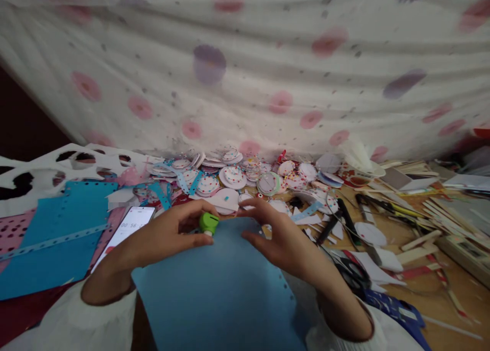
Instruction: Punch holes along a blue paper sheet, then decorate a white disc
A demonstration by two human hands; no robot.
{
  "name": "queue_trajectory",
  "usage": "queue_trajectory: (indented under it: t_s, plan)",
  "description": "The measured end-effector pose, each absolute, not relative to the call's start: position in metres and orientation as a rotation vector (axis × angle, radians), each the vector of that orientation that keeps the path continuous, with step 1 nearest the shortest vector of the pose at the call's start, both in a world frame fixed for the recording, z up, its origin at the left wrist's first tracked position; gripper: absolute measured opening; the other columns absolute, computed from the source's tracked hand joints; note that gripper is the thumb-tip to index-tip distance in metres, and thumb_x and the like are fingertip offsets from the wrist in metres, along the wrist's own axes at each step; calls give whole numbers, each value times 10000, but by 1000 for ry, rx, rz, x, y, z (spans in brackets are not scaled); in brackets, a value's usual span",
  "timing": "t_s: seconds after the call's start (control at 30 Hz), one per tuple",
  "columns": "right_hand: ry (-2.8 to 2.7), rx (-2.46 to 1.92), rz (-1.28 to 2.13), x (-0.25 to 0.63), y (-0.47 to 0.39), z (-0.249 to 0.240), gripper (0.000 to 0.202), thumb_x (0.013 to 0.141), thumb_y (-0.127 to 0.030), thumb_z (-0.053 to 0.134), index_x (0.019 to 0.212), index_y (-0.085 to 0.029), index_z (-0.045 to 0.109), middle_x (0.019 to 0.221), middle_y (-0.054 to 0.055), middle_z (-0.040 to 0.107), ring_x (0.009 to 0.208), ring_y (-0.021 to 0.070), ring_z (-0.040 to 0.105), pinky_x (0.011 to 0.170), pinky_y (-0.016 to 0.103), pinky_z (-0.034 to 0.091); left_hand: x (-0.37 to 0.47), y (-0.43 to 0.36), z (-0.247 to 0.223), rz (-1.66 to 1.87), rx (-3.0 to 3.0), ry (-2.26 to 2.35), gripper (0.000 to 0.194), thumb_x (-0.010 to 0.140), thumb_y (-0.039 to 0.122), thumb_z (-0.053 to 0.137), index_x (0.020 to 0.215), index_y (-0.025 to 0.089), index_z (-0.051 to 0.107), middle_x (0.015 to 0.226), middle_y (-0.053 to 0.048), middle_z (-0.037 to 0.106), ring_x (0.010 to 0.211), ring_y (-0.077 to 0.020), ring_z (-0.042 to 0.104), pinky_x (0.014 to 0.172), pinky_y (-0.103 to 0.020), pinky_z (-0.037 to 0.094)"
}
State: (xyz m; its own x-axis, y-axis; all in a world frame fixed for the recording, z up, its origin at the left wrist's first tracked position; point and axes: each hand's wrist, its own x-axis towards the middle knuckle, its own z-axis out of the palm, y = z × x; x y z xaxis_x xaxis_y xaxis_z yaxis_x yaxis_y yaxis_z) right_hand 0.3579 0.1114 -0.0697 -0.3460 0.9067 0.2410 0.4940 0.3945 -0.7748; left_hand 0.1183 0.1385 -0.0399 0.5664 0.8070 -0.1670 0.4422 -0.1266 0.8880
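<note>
Toward near edge of tabletop, blue sheet: likely light, bendy, easily creased; best held by side edges. Left hand pinches green tool near sheet's far edge; right hand, fingers spread.

A pale curtain fills the far side of the scene, hanging in loose, mostly sideways folds down to the far edge of a wooden counter. Large pink flowers, purple flowers and small grey specks pattern the cloth. At the far left, beyond the curtain's slanting edge, lies a dark brown area, too dim to make out. The light is soft and rather dull, with faint shadows along the folds; the counter's bare light-brown wood shows mainly on the right.
</note>
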Motion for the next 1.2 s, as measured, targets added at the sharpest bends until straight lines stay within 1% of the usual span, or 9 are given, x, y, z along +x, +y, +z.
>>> queue_trajectory:
  t_s: [0.03,0.1,0.23,0.37,0.5,0.6,0.73,0.93,1.2]
  plan:
    - [-2047,-1146,681,356,110,-69,473,813,-115,597,1252,-260,497,1167,68,614,1079,213,574,923,372,459,121,138,-42,422,1767,1031,382,798,309,700,1155,243,582,1142,-40,659,1068,-236,633,897,-341,513]
    - [-2188,-1025,510,351,108,-67,483,827,-98,602,1263,-284,513,1242,79,554,1166,226,515,987,401,422,128,137,-46,397,1764,1011,409,793,274,699,1180,246,569,1143,-37,663,1057,-229,638,886,-341,513]
    - [-2393,-846,544,345,106,-64,281,897,-140,578,1143,-272,611,1194,73,557,1104,189,542,933,332,460,137,134,-55,394,1708,945,538,750,228,732,1241,255,515,1192,-51,643,1108,-233,620,914,-363,506]
    - [-2380,-919,619,348,106,-64,228,905,-140,569,1111,-232,602,1163,75,563,1081,177,556,917,301,459,136,135,-59,373,1699,875,636,733,174,712,1304,270,450,1233,-67,618,1139,-228,605,939,-380,490]
    - [-2392,-1011,690,358,106,-63,258,849,-137,611,1088,-213,551,1098,64,587,1049,201,552,887,327,457,135,138,-63,381,1708,941,552,726,154,674,1241,243,495,1113,-46,661,1060,-214,642,878,-343,516]
    - [-2393,-1087,773,364,107,-65,387,795,-159,651,1151,-199,505,1112,79,578,1036,219,550,870,347,461,136,141,-65,379,1813,1074,317,720,156,654,1029,200,601,932,-19,694,894,-196,672,798,-306,523]
    - [-2440,-1097,823,364,109,-67,350,799,-150,627,1133,-206,538,1161,86,565,1074,221,548,913,350,440,142,136,-60,336,1998,1167,81,733,145,612,791,191,645,786,18,701,765,-170,651,716,-260,476]
    - [-2490,-1226,868,367,107,-69,266,808,-205,626,1060,-205,543,990,61,643,899,206,609,754,295,443,146,128,-52,284,2126,1213,126,765,164,567,802,205,681,770,26,715,725,-165,642,668,-249,422]
    - [-2518,-1260,882,366,109,-71,307,800,-244,660,1085,-213,548,1013,57,663,892,202,624,710,271,427,139,124,-46,235,2170,1235,162,777,182,560,835,218,706,814,15,731,758,-174,654,677,-249,416]
